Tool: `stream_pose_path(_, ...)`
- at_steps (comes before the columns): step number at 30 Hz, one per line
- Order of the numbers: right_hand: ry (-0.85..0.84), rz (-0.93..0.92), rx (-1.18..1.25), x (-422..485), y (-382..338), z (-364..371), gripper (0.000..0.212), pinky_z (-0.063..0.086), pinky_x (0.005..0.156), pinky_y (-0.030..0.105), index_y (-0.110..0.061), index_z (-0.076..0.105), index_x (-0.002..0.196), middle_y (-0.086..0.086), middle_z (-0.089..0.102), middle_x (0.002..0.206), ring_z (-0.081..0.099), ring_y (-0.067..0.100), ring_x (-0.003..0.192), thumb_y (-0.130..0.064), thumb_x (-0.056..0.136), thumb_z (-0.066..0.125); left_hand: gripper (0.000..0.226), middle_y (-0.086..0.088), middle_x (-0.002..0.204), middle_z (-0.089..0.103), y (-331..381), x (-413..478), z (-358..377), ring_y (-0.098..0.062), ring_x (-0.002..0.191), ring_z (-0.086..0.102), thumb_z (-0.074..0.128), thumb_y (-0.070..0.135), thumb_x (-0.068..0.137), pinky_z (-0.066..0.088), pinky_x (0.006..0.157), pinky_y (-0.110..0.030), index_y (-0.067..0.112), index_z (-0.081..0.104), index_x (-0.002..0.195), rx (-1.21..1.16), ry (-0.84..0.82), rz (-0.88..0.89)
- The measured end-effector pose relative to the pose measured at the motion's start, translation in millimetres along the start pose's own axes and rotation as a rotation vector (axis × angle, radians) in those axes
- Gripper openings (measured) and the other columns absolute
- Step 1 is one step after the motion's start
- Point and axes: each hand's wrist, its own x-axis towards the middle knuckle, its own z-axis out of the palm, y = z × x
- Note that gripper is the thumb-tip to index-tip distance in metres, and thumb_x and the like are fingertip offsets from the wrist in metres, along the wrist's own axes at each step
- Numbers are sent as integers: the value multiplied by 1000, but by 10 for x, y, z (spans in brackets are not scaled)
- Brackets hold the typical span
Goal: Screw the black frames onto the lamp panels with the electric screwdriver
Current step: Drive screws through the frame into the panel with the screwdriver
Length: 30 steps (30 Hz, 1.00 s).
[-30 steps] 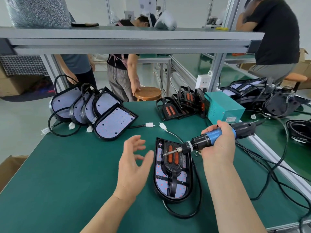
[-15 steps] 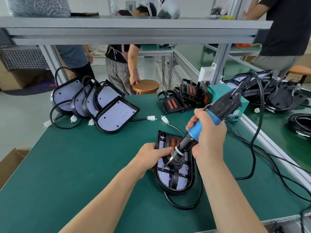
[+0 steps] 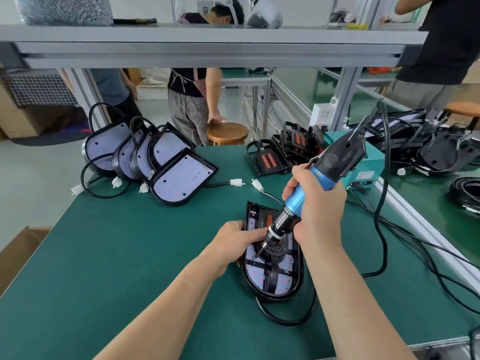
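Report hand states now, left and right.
Left hand: closed, gripping the left edge of the lamp panel.
Right hand: closed around the electric screwdriver, tip down at the panel.

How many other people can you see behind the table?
3. One in a grey shirt at the left, one in an apron touching the stool, one in a black shirt far right. Others may be hidden.

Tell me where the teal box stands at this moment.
In the head view the teal box stands at the green table's far right edge, partly behind the electric screwdriver, right of the stacked black frames.
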Motion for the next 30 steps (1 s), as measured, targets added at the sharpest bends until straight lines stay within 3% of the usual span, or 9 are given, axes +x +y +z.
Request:
stream_pose_path(4,-33,-14,2,-39,12,11,12,44,49,27,-7,57,82,5,49,60,45,20,50,1,81,65,33,-7,92,79,-13,15,-6,-23,87,75,80,36,80,56,82,-33,7,73,95,-22,1,2)
stream_pose_path(10,-139,-58,-56,-99,17,77,12,44,50,25,-8,56,80,2,53,57,48,20,45,-8,76,67,24,3,68,72,43,-43,10,-10,59,65,75,42,63,45,54,-15,19,68,63,-45,19,7)
stream_pose_path(18,-361,-137,-146,-142,43,89,18,45,54,27,-28,58,62,1,52,49,46,21,45,-17,74,68,15,0,64,68,44,-26,47,-10,53,61,75,22,70,45,52,-17,16,63,64,-71,61,19)
stream_pose_path(20,-399,-139,-166,-131,52,73,18,44,55,28,-27,56,60,1,52,47,44,23,47,-17,72,66,14,-1,61,65,54,-29,60,-12,52,59,74,22,63,45,51,-18,16,61,60,-89,81,19)
stream_pose_path(23,-422,-102,-141,-106,63,55,17,43,55,30,-26,57,61,2,50,47,41,23,48,-16,70,65,26,1,56,62,45,-27,64,-8,46,56,73,9,78,42,46,-14,16,58,58,-99,79,28)
stream_pose_path(26,-454,-60,-88,-85,74,41,19,41,54,30,-27,56,61,3,48,46,39,24,46,-12,69,65,31,5,52,59,19,-25,58,-7,43,52,71,8,82,40,44,-13,17,56,57,-58,97,30)
stream_pose_path(30,-506,-78,-112,-100,60,89,17,46,56,23,-22,56,62,6,47,46,40,23,45,-10,68,65,26,-1,60,63,19,-19,50,-13,51,57,70,8,84,44,50,-18,14,58,62,-54,99,18)
